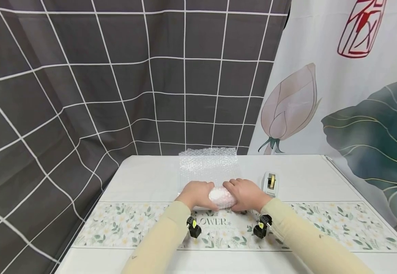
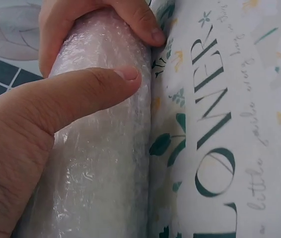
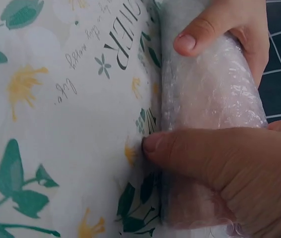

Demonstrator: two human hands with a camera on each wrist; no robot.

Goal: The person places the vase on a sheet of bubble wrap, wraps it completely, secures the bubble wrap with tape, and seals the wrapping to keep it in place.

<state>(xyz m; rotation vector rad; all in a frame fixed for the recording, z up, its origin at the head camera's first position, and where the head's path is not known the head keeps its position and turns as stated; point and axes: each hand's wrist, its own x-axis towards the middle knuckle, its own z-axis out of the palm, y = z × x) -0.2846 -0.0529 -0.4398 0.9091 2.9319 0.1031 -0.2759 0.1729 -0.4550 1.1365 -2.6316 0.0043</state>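
A thick bubble-wrapped bundle (image 1: 222, 197) lies crosswise on the table, pale pink showing through the clear layers toward its right part. What is inside stays hidden by the wrap. My left hand (image 1: 198, 193) grips its left part, the thumb (image 2: 91, 89) laid over the top. On the right part my right hand (image 1: 245, 194) holds on, with its thumb (image 3: 185, 148) across the near side and its fingers mostly hidden behind. From beyond the bundle, a flat sheet of bubble wrap (image 1: 209, 167) stretches to the table's back edge.
To the right of the right hand stands a small white tape dispenser (image 1: 270, 183) with a yellowish roll. A white tablecloth (image 1: 297, 175) with a floral band covers the table. Behind hangs a dark grid curtain (image 1: 202, 80), beside a white flower-printed one (image 1: 291, 102).
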